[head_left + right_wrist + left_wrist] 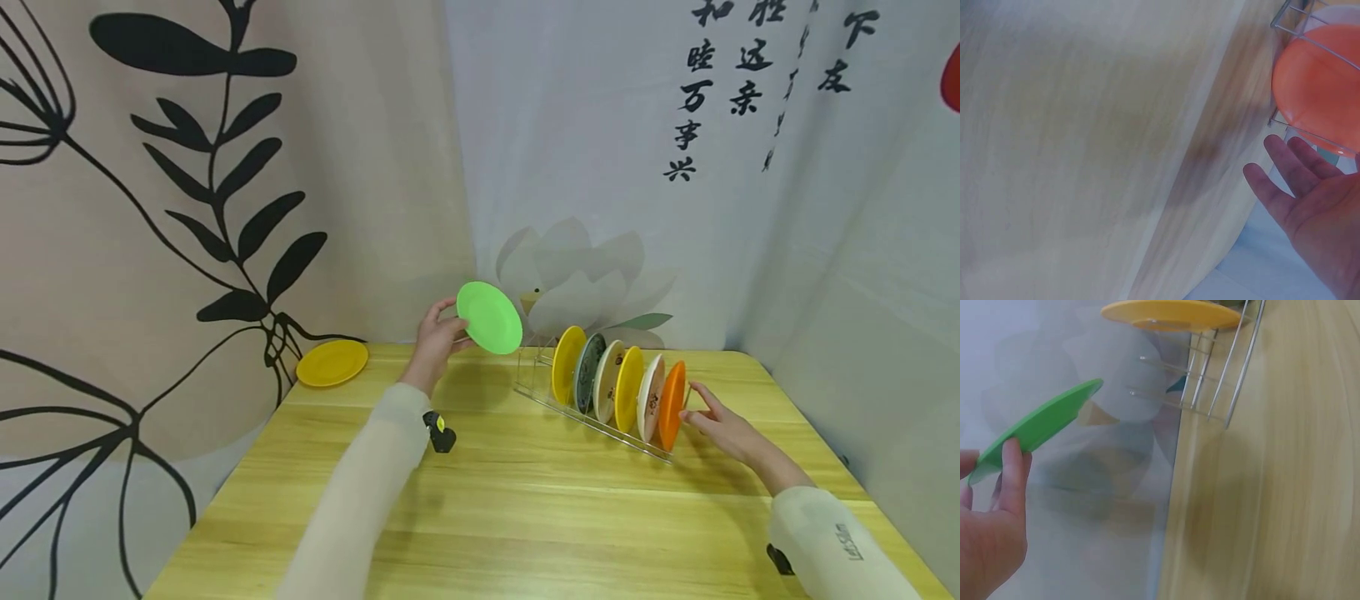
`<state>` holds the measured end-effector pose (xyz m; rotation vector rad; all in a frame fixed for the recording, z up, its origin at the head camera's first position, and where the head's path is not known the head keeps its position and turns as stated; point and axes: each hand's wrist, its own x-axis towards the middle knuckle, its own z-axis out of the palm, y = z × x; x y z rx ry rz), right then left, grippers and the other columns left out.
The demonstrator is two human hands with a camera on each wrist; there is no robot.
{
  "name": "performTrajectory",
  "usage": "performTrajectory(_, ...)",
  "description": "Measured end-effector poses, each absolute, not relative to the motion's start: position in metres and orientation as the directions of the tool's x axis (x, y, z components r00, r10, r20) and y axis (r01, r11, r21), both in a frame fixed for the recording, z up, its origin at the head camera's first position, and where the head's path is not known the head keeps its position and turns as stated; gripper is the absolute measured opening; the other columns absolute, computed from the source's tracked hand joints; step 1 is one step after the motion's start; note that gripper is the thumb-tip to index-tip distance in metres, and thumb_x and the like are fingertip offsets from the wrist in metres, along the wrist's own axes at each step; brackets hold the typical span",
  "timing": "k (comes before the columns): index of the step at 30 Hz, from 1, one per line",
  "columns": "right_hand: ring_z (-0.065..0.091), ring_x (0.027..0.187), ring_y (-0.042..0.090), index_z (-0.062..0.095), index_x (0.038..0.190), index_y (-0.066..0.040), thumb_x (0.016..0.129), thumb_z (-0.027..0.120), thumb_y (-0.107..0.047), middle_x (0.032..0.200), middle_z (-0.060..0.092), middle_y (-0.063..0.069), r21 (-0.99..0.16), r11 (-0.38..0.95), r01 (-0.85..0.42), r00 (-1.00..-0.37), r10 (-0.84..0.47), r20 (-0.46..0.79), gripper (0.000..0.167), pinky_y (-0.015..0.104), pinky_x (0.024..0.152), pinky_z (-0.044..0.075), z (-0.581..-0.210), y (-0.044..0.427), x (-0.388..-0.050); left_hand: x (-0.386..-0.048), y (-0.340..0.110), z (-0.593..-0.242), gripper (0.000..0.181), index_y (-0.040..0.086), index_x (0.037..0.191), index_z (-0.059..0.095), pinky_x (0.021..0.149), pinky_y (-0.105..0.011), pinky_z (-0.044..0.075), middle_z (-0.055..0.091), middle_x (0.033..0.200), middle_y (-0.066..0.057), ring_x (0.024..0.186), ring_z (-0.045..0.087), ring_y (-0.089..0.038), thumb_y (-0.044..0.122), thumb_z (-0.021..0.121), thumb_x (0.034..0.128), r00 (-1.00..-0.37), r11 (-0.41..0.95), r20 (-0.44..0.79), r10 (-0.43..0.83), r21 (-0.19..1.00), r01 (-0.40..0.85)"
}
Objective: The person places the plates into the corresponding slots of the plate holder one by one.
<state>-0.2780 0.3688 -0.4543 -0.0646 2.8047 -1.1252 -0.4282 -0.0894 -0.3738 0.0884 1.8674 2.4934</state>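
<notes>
My left hand (437,340) holds a bright green plate (491,318) by its edge, raised above the table left of a wire dish rack (592,422). In the left wrist view, fingers and thumb lie on opposite faces of the green plate (1047,422), which is tilted. At the rack's right end, my right hand (722,423) has its index finger and thumb at the end wire, beside an orange plate (672,406). The right wrist view shows its other fingers straight and spread, near the orange plate (1319,87); the thumb is out of frame there.
Left of the orange plate, a patterned pale plate (650,398), yellow plates (567,367), a cream patterned plate (608,382) and a dark grey-green plate (589,375) stand upright in the rack. Another yellow plate (332,363) lies at the table's back left corner. A printed curtain (375,167) hangs behind.
</notes>
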Motion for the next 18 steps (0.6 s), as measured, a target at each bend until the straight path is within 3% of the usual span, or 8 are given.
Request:
performTrajectory(8, 0.054, 0.115, 0.051, 0.004, 0.157, 0.0, 0.103, 0.043, -0.044, 0.135, 0.05, 0.036, -0.693, 0.721, 0.001, -0.993, -0.082, -0.087, 0.079, 0.064, 0.09, 0.047, -0.455, 0.369, -0.278, -0.429, -0.07, -0.374, 0.054, 0.013, 0.14, 0.048, 0.086, -0.046, 0.057, 0.064, 0.119, -0.021, 0.09, 0.069, -0.03, -0.005, 0.059, 0.0907, -0.995, -0.271, 0.035, 0.09, 0.962, 0.01)
performTrajectory(18, 0.054, 0.116, 0.052, 0.004, 0.157, -0.001, 0.104, 0.044, -0.043, 0.134, 0.05, 0.037, -0.694, 0.72, -0.004, -0.993, -0.084, -0.082, 0.079, 0.064, 0.091, 0.047, -0.456, 0.369, -0.278, -0.431, -0.045, -0.375, 0.052, 0.015, 0.139, 0.051, 0.082, -0.042, 0.059, 0.061, 0.116, -0.018, 0.085, 0.068, -0.024, -0.004, 0.06, 0.092, -0.991, -0.238, 0.031, 0.131, 0.971, -0.001)
